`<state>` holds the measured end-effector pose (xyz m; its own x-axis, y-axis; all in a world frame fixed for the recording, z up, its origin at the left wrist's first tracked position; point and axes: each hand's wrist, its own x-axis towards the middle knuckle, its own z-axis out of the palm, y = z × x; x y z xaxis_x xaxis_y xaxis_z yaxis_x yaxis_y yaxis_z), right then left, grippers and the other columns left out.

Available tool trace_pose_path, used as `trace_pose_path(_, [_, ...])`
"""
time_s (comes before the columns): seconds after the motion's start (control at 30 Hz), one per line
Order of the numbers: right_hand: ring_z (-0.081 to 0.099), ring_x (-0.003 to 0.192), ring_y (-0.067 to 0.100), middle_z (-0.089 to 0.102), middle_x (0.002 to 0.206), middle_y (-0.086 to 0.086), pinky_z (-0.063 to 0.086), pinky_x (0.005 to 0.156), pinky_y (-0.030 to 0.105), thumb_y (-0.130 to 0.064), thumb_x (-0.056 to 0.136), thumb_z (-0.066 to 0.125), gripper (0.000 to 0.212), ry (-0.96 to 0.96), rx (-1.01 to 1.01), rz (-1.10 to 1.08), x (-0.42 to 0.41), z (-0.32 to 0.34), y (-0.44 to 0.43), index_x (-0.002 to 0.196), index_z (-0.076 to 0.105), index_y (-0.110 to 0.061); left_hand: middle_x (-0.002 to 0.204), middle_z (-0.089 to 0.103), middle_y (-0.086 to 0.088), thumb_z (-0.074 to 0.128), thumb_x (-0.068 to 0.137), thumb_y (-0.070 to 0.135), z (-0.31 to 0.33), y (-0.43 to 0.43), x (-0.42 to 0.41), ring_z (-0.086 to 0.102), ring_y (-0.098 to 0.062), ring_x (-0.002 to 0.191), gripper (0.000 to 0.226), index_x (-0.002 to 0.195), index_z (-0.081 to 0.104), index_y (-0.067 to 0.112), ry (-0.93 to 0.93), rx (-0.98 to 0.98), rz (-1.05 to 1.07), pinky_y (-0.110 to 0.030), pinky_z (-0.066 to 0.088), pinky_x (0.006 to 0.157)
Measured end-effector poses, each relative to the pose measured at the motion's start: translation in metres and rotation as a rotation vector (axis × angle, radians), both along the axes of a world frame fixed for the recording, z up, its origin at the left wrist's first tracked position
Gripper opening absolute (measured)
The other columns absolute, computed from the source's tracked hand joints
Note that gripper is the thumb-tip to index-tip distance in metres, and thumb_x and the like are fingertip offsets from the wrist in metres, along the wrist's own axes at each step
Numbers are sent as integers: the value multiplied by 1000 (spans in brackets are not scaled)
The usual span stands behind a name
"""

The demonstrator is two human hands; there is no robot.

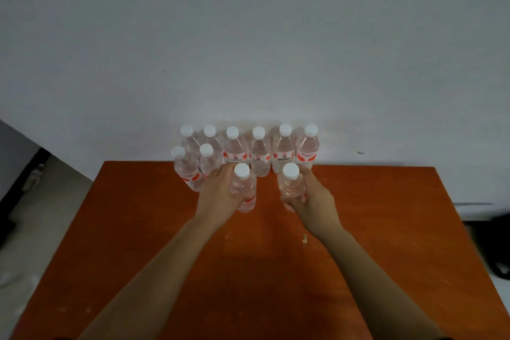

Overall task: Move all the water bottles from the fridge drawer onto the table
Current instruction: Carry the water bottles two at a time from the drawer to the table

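Against the pale wall, a cluster of clear plastic, white-capped water bottles crowds your orange-brown wooden table, and since your left hand curls its fingers round the left-held bottle and your right hand round the right-held bottle just in front, a clumsy set-down could topple neighbours.

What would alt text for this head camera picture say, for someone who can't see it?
A person's left hand grips one water bottle and the right hand a second bottle, both upright at the far end of an orange-brown table. Eight more bottles stand just behind, before a pale wall.
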<state>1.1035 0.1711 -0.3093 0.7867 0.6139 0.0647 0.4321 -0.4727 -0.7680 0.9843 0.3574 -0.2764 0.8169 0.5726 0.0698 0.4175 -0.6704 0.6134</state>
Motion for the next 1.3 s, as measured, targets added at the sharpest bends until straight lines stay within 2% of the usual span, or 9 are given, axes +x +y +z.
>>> trace_pose_path(0.13, [61,119,20,62,134,-3,54,96,43,-25,82,79,72,52,22,2,7,-20,40,141,39,-29,125,64,2,84,76,31,-19,27,21,65,-20,104,57,123,55,18,51,98,-40,-30,51,81])
trace_pose_path(0.27, [63,113,23,63,130,1,55,89,39,-15,83,76,69,88,57,-38,10,-32,71,141,40,-24,114,68,6,76,81,42,-30,40,35,67,-18,96,45,117,56,22,55,166,-4,-31,52,67])
trace_pose_path(0.4, [63,114,23,61,133,0,56,91,42,-17,84,76,70,115,88,-86,12,-41,95,140,37,-29,112,71,2,78,80,44,-34,47,47,67,-21,98,50,120,60,19,78,189,38,-26,42,65])
trace_pose_path(0.5, [60,119,22,58,135,-1,54,93,45,-12,83,75,72,113,82,-95,15,-51,107,141,37,-29,117,69,1,75,84,43,-37,53,51,67,-24,99,53,128,55,20,101,130,85,-32,49,67])
trace_pose_path(0.73, [49,131,24,44,150,6,40,93,19,-13,86,75,76,75,23,-81,14,-52,119,149,33,-17,119,68,-3,75,86,37,-41,59,50,67,-25,100,64,138,44,20,75,70,86,-37,54,72])
trace_pose_path(0.87, [37,142,26,35,156,6,43,109,42,-25,83,78,88,75,-3,15,15,-40,113,152,24,-22,133,62,-1,73,88,38,-39,60,38,67,-24,106,68,144,37,22,77,124,-29,-34,58,75])
trace_pose_path(0.97, [28,147,20,26,162,1,38,113,44,-33,88,70,86,-10,5,80,13,-21,97,156,17,-27,145,52,-1,70,90,38,-25,57,24,70,-20,92,64,144,39,21,41,176,-103,-31,58,71])
trace_pose_path(1.13, [31,146,22,9,167,-3,47,104,41,-42,101,51,73,-227,-10,-62,7,12,49,159,11,-23,150,47,-10,46,101,47,-11,48,12,46,-32,136,53,144,43,16,-118,395,-68,-51,49,102])
trace_pose_path(1.3, [1,154,27,0,167,11,19,121,54,-46,104,40,64,-441,-168,-338,1,21,-7,158,17,-23,166,10,-11,21,102,58,-5,11,33,5,-32,153,66,158,21,23,-75,480,-152,-53,10,121])
